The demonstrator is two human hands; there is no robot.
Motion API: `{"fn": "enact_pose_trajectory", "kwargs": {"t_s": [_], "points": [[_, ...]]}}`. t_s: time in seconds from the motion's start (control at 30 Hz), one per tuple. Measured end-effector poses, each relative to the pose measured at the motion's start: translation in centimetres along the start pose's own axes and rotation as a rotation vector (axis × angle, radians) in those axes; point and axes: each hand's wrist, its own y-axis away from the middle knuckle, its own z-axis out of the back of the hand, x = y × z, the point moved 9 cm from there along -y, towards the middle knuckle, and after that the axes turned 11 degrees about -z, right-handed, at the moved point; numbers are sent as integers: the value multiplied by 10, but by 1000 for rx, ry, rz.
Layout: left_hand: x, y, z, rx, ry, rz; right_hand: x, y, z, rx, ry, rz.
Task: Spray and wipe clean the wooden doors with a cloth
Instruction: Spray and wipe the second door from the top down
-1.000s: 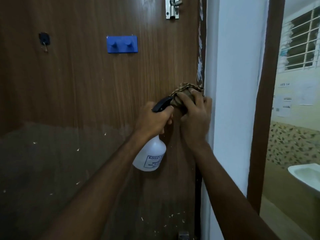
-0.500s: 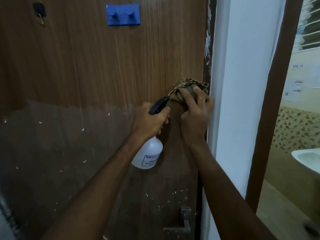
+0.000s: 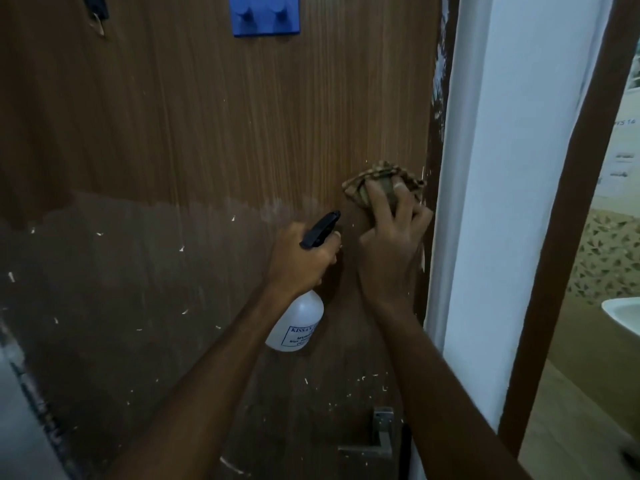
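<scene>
- I see the spray bottle [image 3: 300, 325] in the left hand [image 3: 300, 261], fingers curled round its neck; black trigger head [image 3: 320, 229] sticks up above the knuckles, white translucent body hangs below the fist
- bottle contents: can't tell, the body is too cloudy to show a level
- label on the bottle is blue print in a blue frame; I can read "KISSAN" on the top line, the lines under it are too blurred
- right hand [image 3: 391, 244] presses the checked brown cloth [image 3: 381, 183] flat on the wooden door [image 3: 207, 133], fingers spread over the bunched cloth and partly curled into it
- cloth sits just right of the bottle's trigger head and a bit above it, close to the door's right edge
- door below the bottle's trigger line looks darker and duller, dotted with pale flecks; above it the grain is lighter
- blue hook plate [image 3: 265, 13] on the door, well above the bottle
- metal door handle [image 3: 375, 441] below the bottle, near the lower edge
- white sink [image 3: 623, 317] far right of the bottle, through the doorway
- paper on the far wall reads something like "WS 14", blurred
</scene>
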Motion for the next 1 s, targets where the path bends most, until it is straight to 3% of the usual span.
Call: {"fn": "enact_pose_trajectory", "kwargs": {"t_s": [0.17, 0.4, 0.47, 0.6, 0.67, 0.87, 1.0], "points": [[4, 6, 15, -28, -31, -30, -25, 105, 4, 131, 53, 141], [17, 4, 24, -81, -26, -4, 34, -9, -15, 73, 7, 1], [22, 4, 28, -89, -6, 9, 28, 9, -17, 78, 37, 29], [26, 8, 35, -44, -22, 5, 3, 90, -16, 247, 150, 142], [26, 6, 42, -35, -30, 8, 10, 81, -19, 281, 129, 119], [25, 5, 58, -82, -8, -25, 65, -7, -33, 115, 85, 42], [37, 10, 69, -70, 10, -7, 51, 75, -36, 195, 127, 161]]}}
